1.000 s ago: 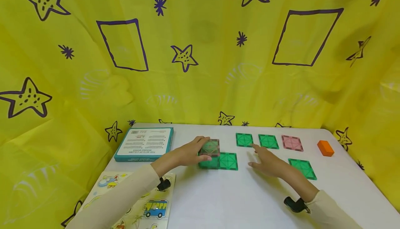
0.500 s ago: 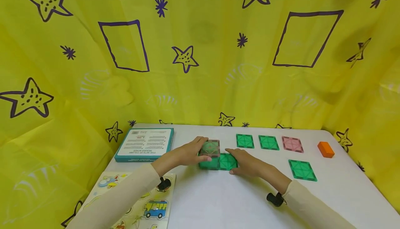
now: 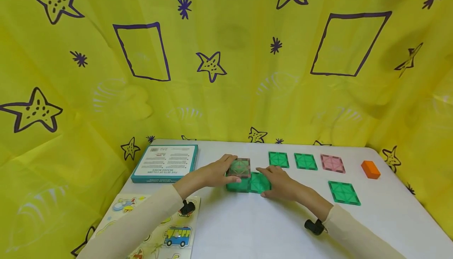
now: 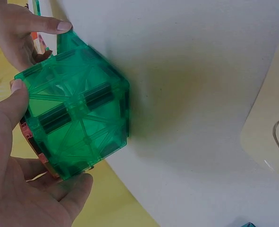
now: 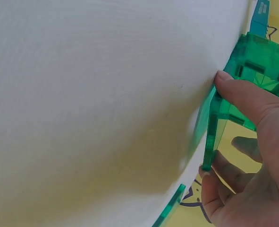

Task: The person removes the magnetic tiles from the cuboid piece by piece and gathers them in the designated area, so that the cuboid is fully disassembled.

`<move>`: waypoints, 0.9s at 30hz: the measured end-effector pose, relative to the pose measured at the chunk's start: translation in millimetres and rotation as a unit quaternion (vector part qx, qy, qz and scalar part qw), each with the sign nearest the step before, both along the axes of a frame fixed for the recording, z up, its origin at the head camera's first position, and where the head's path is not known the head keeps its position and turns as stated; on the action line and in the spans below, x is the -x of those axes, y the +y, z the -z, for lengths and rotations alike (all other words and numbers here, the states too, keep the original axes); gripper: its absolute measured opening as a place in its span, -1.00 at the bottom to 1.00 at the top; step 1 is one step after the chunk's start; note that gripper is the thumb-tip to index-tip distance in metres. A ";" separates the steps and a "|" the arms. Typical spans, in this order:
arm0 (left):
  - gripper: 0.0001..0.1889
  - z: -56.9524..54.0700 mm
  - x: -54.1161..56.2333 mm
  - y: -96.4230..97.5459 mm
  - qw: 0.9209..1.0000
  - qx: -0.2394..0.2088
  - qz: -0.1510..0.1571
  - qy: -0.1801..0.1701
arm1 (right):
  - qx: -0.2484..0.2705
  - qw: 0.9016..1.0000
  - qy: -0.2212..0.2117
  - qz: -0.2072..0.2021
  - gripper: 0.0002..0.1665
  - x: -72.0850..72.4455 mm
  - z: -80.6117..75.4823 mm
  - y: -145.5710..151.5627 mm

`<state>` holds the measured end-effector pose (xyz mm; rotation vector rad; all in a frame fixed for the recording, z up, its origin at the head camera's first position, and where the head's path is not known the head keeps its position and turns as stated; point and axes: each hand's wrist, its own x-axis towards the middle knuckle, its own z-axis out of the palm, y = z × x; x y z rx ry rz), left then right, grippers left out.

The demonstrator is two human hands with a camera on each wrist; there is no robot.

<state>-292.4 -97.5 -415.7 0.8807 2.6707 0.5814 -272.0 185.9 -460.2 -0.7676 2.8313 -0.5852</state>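
"Where's the tile build (image 3: 240, 168)?"

"On the desk (image 3: 233, 227), short of its far edge. I see the left hand (image 3: 216, 173) gripping it, thumb and fingers spread to its width; the right hand (image 3: 282, 184) pinches a green tile (image 3: 258, 182) narrowly at its right side."

"Pointers?"

"I'd brace the build and press squarely, gently. The orange block (image 3: 370, 169) sits toward the far-right corner."

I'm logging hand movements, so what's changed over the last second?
The right hand moved left and now grips the green tile beside the pink-topped tile box. The left hand still holds that box; the orange block and other loose tiles stayed put.
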 end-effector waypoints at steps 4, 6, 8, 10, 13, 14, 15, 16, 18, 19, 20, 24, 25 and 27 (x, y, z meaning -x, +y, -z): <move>-0.06 0.1 -0.3 0.2 1.000 -0.003 0.002 0.001 | -0.007 1.000 0.027 -0.002 0.08 -1.9 0.0 1.0; -0.06 0.1 -0.5 0.2 1.000 -0.002 0.003 0.001 | -0.011 0.999 0.038 -0.002 0.09 -2.4 0.2 3.0; -0.05 0.2 -0.5 0.2 1.000 0.000 0.002 0.001 | -0.013 0.999 0.045 -0.006 0.09 -2.7 0.7 6.7; -0.05 0.0 -0.4 0.2 1.000 0.001 0.002 -0.001 | -0.013 0.999 0.048 -0.007 0.08 -3.4 0.4 12.0; -0.05 -0.4 -0.1 0.2 1.000 0.004 0.001 -0.002 | -0.010 0.999 0.045 -0.004 0.04 -4.5 -0.8 22.0; -0.05 -0.6 -0.2 0.2 1.000 0.004 0.001 -0.001 | -0.010 0.999 0.044 -0.001 0.03 -5.0 -1.4 25.8; -0.05 -0.8 -0.2 0.2 1.000 0.005 0.001 -0.002 | -0.008 0.999 0.044 0.001 0.01 -5.4 -2.1 29.4; -0.05 -1.1 -0.4 0.2 1.000 0.005 0.001 -0.002 | -0.007 0.999 0.045 0.003 0.00 -5.9 -2.8 33.1; -0.05 -1.7 -0.7 0.2 1.000 0.007 -0.001 -0.003 | -0.002 0.999 0.046 0.008 -0.03 -6.8 -4.2 40.5; -0.05 -2.0 -0.8 0.3 1.000 0.007 -0.001 -0.004 | 0.002 0.999 0.046 0.010 -0.03 -7.3 -5.1 44.5; -0.06 -2.5 -1.0 0.3 1.000 0.006 -0.001 -0.005 | 0.006 0.999 0.047 0.011 -0.03 -8.0 -6.1 48.5; -0.05 -2.5 -1.1 0.5 1.000 0.004 0.000 -0.005 | 0.017 0.999 0.043 0.017 -0.04 -10.1 -9.7 66.8; -0.05 -2.0 -1.0 0.5 1.000 0.004 0.000 -0.004 | 0.017 0.999 0.042 0.018 -0.04 -10.8 -11.0 71.6; -0.05 -0.9 -0.8 0.2 1.000 0.004 0.000 -0.004 | 0.017 0.999 0.038 0.019 -0.05 -12.1 -13.5 81.6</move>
